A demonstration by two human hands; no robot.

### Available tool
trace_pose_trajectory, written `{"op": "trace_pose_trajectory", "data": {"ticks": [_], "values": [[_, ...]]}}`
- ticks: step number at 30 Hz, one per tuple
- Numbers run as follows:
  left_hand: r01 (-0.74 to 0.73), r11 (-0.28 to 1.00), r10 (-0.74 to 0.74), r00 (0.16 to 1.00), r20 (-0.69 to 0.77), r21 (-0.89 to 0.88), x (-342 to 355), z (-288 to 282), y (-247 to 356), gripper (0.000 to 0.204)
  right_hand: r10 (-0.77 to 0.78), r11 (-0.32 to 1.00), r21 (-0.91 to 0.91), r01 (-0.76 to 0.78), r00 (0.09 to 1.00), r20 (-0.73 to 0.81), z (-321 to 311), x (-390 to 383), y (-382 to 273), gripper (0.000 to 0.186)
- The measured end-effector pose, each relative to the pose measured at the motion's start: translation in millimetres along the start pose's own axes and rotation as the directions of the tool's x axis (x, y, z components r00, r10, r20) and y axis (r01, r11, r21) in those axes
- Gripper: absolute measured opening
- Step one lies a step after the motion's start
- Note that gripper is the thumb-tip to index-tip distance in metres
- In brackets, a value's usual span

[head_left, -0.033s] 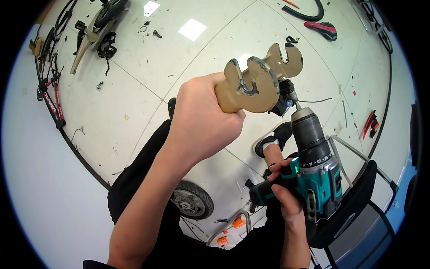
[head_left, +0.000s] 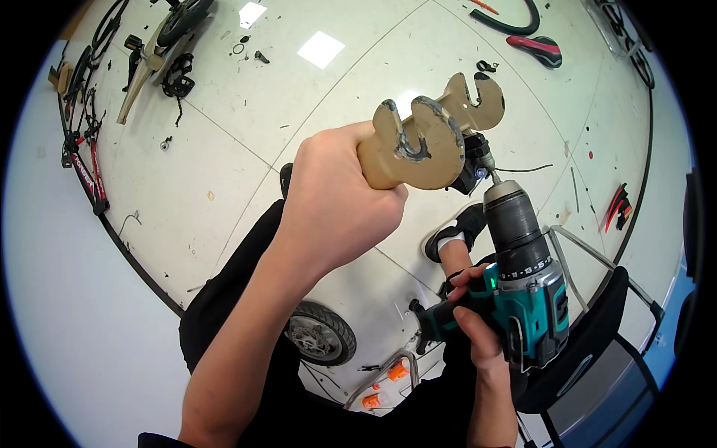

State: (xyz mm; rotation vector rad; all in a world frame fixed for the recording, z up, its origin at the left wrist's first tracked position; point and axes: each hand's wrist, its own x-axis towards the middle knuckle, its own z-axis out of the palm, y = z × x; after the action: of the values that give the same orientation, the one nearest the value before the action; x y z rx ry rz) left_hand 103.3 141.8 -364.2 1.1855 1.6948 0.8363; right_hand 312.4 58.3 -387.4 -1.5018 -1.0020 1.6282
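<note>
My left hand (head_left: pixel 328 198) is closed round one leg of a tan metal fork (head_left: pixel 385 168), the kind that holds a small wheel. Its two slotted ends point up and away, with paint chipped round the slots. A black part, possibly a brake caliper (head_left: pixel 470 166), sits at the far leg, half hidden by the near slotted end. In my right hand (head_left: pixel 478 328) is a teal and black cordless drill (head_left: pixel 532 306), gripped by its handle. Its bit (head_left: pixel 495 176) points up at the black part and appears to touch it.
Between my legs on the tiled floor lies a small tyred wheel (head_left: pixel 321 334). A black chair (head_left: pixel 590 358) stands at right. Bike frames (head_left: pixel 89 160) lean at far left; a saddle (head_left: pixel 536 49) and loose parts lie beyond. Orange-labelled bottles (head_left: pixel 397 370) are near my lap.
The drill has rolled very slightly in my right hand. My left hand and the fork have hardly moved.
</note>
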Motion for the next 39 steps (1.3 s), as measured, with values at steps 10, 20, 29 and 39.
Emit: {"op": "trace_pose_trajectory", "data": {"ticks": [10,20,29,39], "values": [[-0.043,0.999,0.043,0.998,-0.042,0.021,4.3,6.7,-3.8,0.006,-0.065,0.99,-0.129,0.06,0.997,-0.038,-1.4,6.0,0.9,0.045],[0.002,1.0,-0.002,1.0,-0.002,0.007,5.4,18.1,1.2,0.009,0.202,0.841,0.483,-0.244,0.97,0.139,-21.7,13.7,-9.0,0.046],[-0.066,0.996,0.068,0.997,-0.036,0.066,5.8,23.2,2.9,0.006,0.18,0.888,0.413,-0.201,0.98,0.09,-29.8,12.9,-11.6,0.048],[-0.094,0.992,0.088,0.994,-0.069,-0.08,-6.1,47.7,6.8,0.027,0.138,0.615,0.722,-0.316,0.945,0.296,-58.8,8.0,3.5,0.051]]}}
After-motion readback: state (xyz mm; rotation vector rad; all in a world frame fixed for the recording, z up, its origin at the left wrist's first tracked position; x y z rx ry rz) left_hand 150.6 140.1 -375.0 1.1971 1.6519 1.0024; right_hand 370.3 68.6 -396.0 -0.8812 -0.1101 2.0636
